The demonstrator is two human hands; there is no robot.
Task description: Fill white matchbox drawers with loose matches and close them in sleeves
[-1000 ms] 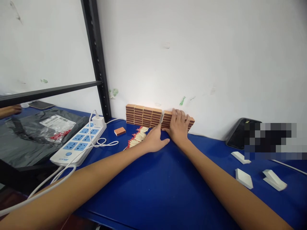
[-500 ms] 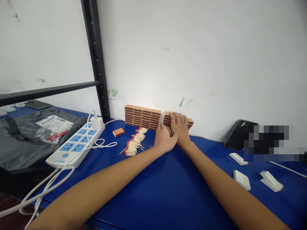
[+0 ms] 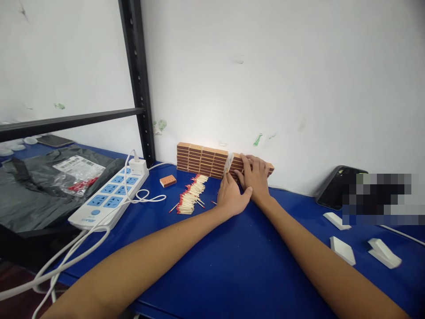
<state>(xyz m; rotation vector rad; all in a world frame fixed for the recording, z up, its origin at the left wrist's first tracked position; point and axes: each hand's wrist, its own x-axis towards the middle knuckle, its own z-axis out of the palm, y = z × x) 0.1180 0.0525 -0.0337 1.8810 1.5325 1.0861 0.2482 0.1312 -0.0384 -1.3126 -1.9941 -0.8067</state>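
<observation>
Stacks of brown matchboxes (image 3: 202,160) stand in a row against the white wall on the blue table (image 3: 232,257). My right hand (image 3: 255,177) lies over the right-hand stack, fingers wrapped on its boxes. My left hand (image 3: 231,195) is beside it, fingers pinched at the clear plastic wrapping (image 3: 228,164) on that stack's left end. A pile of red-tipped matches (image 3: 190,197) lies just left of my left hand. One single matchbox (image 3: 168,180) lies flat farther left.
A white and blue power strip (image 3: 109,197) with white cables (image 3: 66,257) lies at the left, beside a black plastic bag (image 3: 40,186). A black shelf post (image 3: 137,84) stands behind it. White plastic pieces (image 3: 341,249) and a dark device (image 3: 335,186) lie at the right.
My left hand moved from flat on the table by the matches to beside my right hand, pinching the wrapping. The view shifted slightly.
</observation>
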